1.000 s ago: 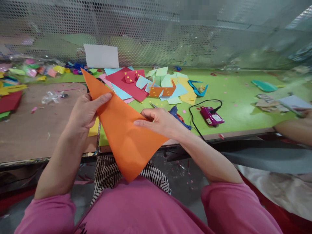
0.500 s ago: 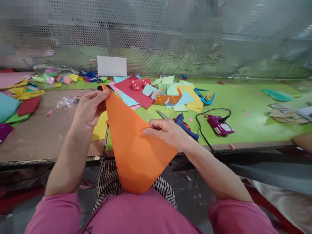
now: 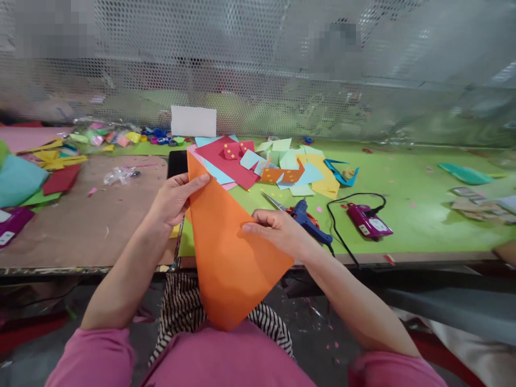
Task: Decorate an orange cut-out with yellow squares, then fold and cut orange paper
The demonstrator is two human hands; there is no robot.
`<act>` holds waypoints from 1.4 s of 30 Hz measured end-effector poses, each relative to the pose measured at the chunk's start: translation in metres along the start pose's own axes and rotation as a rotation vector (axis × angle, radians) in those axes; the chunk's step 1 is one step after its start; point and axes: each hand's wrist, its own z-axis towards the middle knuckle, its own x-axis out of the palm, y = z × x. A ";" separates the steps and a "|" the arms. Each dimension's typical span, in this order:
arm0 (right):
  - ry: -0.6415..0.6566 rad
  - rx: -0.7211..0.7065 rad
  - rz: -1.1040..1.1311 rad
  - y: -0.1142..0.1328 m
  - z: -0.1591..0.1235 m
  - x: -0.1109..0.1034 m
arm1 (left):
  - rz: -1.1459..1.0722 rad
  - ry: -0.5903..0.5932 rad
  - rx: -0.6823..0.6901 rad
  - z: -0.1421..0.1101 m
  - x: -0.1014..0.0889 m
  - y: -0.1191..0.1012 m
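Note:
I hold an orange paper sheet folded into a long triangle, its tip pointing down toward my lap. My left hand grips the sheet's upper left edge, thumb on top. My right hand pinches the right edge with closed fingers. The sheet hangs over the near edge of the green table.
A pile of coloured paper pieces lies behind the sheet. A blue glue gun, scissors, a magenta device with black cord, a black phone and a white card are nearby. A brown board is at left; a perforated metal wall stands behind.
The orange sheet has been folded narrower. My left hand slid down from the top corner along the left edge, and both hands have come closer together.

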 end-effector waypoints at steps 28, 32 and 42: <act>-0.264 -0.366 0.199 0.049 0.062 0.002 | 0.258 0.265 0.142 -0.014 0.019 0.026; -0.335 -0.365 0.193 0.047 0.067 -0.005 | 0.312 0.290 0.095 -0.017 0.016 0.031; -0.233 -0.225 0.220 0.045 0.068 -0.022 | 0.201 0.308 -0.123 -0.018 0.011 0.033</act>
